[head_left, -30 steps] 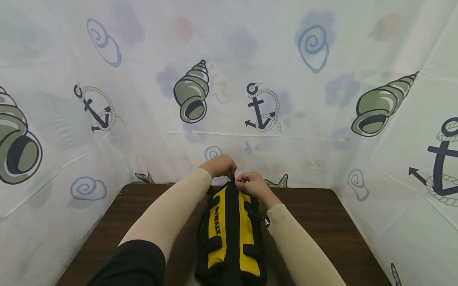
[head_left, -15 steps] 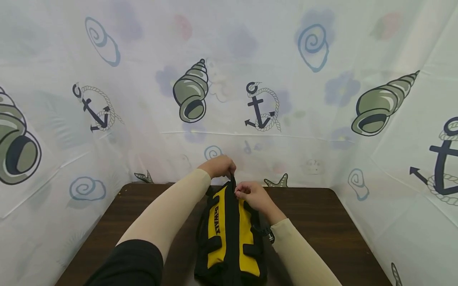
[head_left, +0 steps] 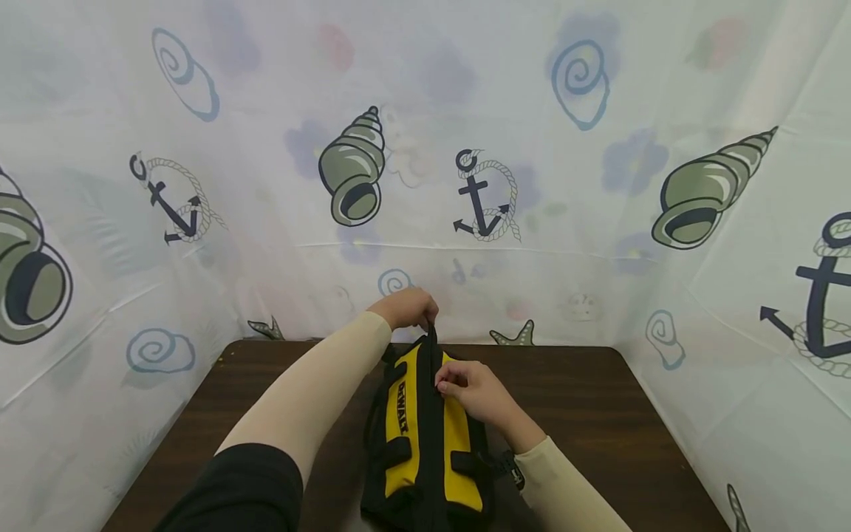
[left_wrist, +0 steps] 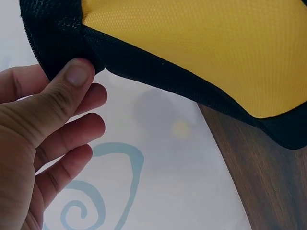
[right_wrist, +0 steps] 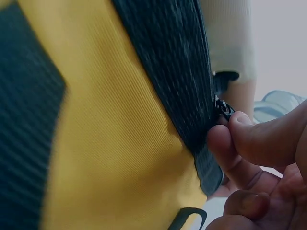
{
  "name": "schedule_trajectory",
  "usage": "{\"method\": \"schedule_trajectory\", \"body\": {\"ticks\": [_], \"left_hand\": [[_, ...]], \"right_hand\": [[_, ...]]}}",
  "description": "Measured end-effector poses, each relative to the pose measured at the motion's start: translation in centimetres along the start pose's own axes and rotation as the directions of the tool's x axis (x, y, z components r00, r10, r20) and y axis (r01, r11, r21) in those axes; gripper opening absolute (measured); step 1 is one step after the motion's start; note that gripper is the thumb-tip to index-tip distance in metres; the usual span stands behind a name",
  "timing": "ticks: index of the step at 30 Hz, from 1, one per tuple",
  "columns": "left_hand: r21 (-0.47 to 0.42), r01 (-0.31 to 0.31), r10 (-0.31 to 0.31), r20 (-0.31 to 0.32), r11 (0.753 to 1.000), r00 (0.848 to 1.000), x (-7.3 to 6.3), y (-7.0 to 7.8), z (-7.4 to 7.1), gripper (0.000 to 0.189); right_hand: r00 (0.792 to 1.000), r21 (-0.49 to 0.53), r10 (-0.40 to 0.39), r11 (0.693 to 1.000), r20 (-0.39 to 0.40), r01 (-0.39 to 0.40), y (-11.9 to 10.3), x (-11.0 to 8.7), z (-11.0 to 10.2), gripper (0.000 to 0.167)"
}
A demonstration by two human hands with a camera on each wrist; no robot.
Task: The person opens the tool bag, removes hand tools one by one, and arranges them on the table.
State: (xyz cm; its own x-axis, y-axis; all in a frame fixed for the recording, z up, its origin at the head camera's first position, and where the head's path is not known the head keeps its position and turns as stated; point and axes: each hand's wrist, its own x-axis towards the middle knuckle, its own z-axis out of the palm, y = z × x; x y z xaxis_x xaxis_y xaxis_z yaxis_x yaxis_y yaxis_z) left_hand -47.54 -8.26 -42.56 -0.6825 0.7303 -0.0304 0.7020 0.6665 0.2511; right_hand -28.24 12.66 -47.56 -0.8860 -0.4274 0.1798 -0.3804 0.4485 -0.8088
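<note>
I see the brown table ringed by a nautical-print curtain, and on it, centred, the yellow-and-black tool bag. My left hand pinches the bag's far black end between thumb and fingers. My right hand pinches the small zipper pull on the bag's top strip.

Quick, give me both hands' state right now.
Left hand: pinching the far end of the tool bag.
Right hand: pinching the zipper pull.
</note>
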Motion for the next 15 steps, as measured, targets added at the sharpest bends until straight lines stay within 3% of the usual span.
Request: {"method": "schedule_trajectory", "body": {"ticks": [10,15], "left_hand": [[-0.002,0.021,-0.021,-0.001,1.000,1.000,-0.2,0.0,-0.1,0.023],[0.017,0.022,-0.022,0.002,1.000,1.000,-0.2,0.4,0.2,0.023]], "right_hand": [[0.994,-0.019,-0.045,0.999,0.096,0.047,-1.4,-3.1,0.4,0.011],[0.988,0.028,-0.047,0.999,0.149,0.044,-1.9,-5.1,0.8,0.011]]}}
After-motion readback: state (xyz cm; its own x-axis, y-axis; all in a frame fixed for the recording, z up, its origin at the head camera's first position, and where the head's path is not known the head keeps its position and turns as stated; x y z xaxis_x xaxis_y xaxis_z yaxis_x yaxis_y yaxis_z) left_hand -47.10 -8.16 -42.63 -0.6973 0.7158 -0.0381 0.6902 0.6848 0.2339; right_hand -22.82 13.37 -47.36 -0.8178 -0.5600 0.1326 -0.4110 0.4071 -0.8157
